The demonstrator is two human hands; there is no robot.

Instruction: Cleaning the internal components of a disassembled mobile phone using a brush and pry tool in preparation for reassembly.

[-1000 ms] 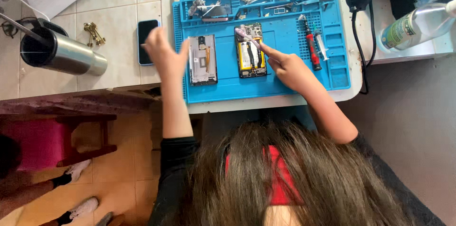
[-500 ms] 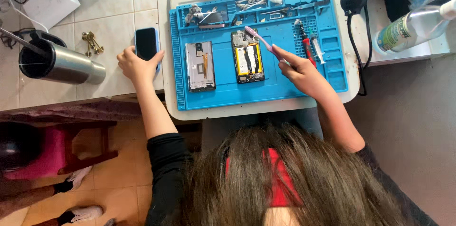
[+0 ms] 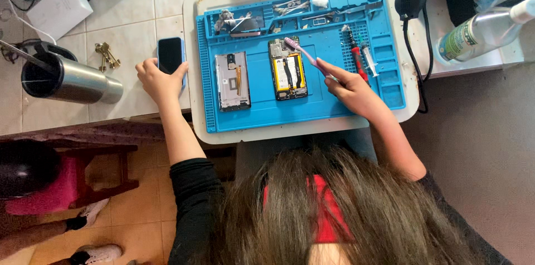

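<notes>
Left hand [image 3: 159,80] grips the dark phone [image 3: 170,55] on the tile, partly covering its lower end. Right hand [image 3: 351,86] pinches a pink toothbrush [image 3: 304,54], bristles seemingly on the opened phone [image 3: 288,69] just left. Blue mat [image 3: 267,110] bare between hands.

A white tiled counter [image 3: 139,14] stands above an orange tiled floor [image 3: 134,226] in daylight.
</notes>
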